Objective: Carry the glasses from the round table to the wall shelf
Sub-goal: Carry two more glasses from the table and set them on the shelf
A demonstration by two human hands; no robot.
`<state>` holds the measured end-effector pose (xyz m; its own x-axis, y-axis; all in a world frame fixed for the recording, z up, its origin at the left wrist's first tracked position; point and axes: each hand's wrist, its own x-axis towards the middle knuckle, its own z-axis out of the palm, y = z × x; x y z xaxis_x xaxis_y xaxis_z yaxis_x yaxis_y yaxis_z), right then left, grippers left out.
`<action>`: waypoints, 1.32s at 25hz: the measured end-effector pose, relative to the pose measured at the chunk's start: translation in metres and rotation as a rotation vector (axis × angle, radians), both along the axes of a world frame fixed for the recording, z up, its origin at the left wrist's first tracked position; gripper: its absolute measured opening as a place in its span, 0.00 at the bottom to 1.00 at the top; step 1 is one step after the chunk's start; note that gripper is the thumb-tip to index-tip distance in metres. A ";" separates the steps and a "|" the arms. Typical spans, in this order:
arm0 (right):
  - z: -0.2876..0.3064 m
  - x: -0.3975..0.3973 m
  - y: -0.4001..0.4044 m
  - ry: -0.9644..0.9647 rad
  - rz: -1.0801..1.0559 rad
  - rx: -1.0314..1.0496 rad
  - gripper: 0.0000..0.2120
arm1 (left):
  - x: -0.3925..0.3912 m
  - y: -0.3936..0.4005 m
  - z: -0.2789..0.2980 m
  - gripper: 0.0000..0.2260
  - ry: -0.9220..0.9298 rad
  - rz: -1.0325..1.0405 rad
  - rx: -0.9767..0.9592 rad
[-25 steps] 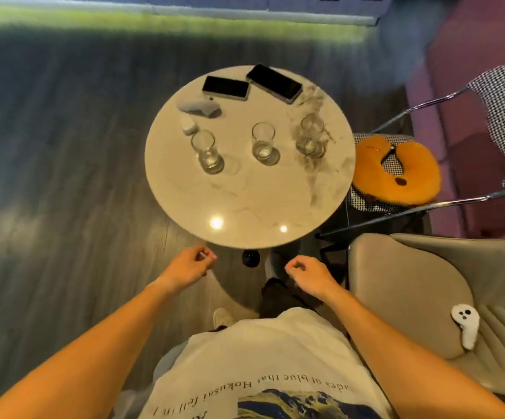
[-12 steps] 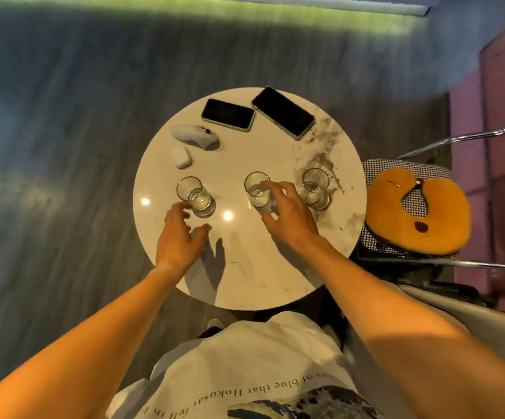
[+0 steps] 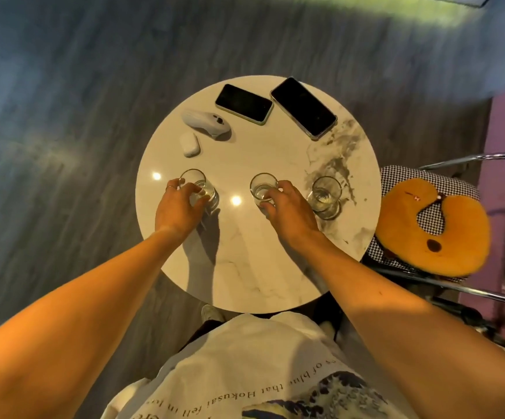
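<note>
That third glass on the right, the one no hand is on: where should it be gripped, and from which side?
Probably around the side wall of the free glass, just below the rim, fingers wrapping it from the near edge of the table. It stands upright with its mouth open and seems to hold a little liquid, so a level side grip suits. The right hand is nearest, but is on the middle glass.

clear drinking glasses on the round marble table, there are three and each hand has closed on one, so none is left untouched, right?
Not quite: the head view shows the rightmost clear glass untouched. The left hand has its grip on the left glass, the right hand on the middle glass.
</note>
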<state>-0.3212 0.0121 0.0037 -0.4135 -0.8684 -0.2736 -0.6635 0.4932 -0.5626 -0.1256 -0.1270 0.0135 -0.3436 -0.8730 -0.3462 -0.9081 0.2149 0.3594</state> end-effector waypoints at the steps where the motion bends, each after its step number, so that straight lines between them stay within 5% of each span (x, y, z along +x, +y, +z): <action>1: 0.000 0.000 0.000 0.001 0.008 -0.004 0.13 | -0.002 -0.001 -0.001 0.17 0.000 0.012 -0.011; 7: 0.001 0.006 -0.006 -0.047 0.034 -0.056 0.12 | 0.018 0.011 0.012 0.11 0.111 -0.007 -0.086; 15: 0.081 0.097 -0.102 -0.096 0.424 -0.272 0.10 | 0.142 -0.018 0.106 0.06 0.165 0.167 -0.295; 27: 0.321 0.411 -0.200 -0.007 0.920 -0.682 0.14 | 0.469 0.021 0.338 0.06 0.120 0.434 -0.700; 33: 0.377 0.600 -0.180 -0.106 1.123 -0.809 0.11 | 0.620 0.111 0.384 0.06 0.005 0.644 -0.766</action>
